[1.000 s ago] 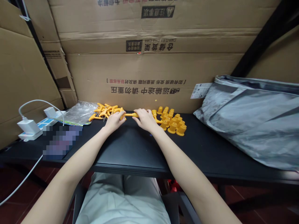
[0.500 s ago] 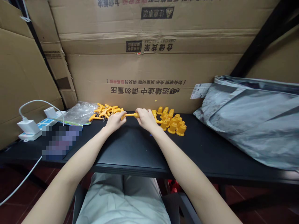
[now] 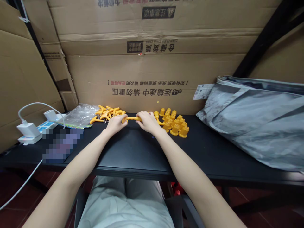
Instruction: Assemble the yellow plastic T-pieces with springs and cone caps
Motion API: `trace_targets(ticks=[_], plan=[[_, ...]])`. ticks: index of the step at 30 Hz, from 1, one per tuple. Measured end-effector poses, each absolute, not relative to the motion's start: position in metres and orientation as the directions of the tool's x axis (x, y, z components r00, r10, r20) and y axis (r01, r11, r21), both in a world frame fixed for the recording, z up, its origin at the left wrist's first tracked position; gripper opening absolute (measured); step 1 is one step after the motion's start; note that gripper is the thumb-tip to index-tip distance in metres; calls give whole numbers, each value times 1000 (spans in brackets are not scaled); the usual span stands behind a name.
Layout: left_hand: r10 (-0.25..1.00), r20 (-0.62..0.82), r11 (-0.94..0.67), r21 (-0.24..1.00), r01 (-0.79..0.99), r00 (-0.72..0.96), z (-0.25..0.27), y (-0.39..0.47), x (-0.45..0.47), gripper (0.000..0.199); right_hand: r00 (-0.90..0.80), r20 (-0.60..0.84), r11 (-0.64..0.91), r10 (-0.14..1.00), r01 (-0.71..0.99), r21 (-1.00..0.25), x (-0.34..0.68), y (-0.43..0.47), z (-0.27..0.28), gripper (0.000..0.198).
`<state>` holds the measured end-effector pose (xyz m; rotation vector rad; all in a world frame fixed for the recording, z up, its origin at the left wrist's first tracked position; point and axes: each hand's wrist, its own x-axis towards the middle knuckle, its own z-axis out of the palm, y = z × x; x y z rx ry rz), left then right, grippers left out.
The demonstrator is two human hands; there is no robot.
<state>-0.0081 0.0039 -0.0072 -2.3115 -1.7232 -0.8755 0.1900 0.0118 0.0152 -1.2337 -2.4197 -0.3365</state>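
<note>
Between my hands a thin yellow rod-like plastic piece [image 3: 131, 118] with a ridged, twisted-looking surface lies level just above the black table. My left hand [image 3: 116, 123] is closed on its left end, where a thicker yellow part shows by the thumb. Its right end is pinched in my right hand [image 3: 148, 121], whose fingers hide that part. Beyond my left hand lies a heap of yellow branched plastic pieces [image 3: 108, 111] with small metal chains. To the right of my right hand several yellow cup-shaped pieces [image 3: 175, 129] stand grouped, beside a yellow part [image 3: 156, 116] partly hidden by the hand.
A clear plastic bag [image 3: 82, 114] lies at the back left, near a white power strip [image 3: 30, 139] with chargers and a cable. A blurred dark flat object [image 3: 63, 145] is in front. On the right sits a large grey bag [image 3: 251, 126]. Cardboard [image 3: 133, 69] backs the table.
The view has shifted very slightly. Both hands keep their hold on the yellow rod-like piece, with my right hand slightly further left along it.
</note>
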Motion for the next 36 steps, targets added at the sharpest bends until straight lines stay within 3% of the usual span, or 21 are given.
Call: trace_targets(ticks=[4,9,15,21,30,36], plan=[[863,487,-284,244,927,136,-4,2,-10,33,-484,459,521,745,852,52,194,12,18,19],[882,467,-203,257,945,63,1,3,-20,32,-257,459,291,851,957,-5,217,20,29,23],[891,454,-154,267,951,17,3,5,-23,30,-1,182,20,983,995,-99,244,28,37,29],[882,471,-118,287,951,-33,-1,9,-23,30,36,106,-30,994,997,-64,248,28,34,28],[820,548,-180,521,834,-166,-4,17,-32,25,104,58,-100,993,992,-72,253,33,32,24],[816,499,-316,808,497,-292,-6,32,-38,23,139,-11,-139,990,985,-101,253,30,35,31]])
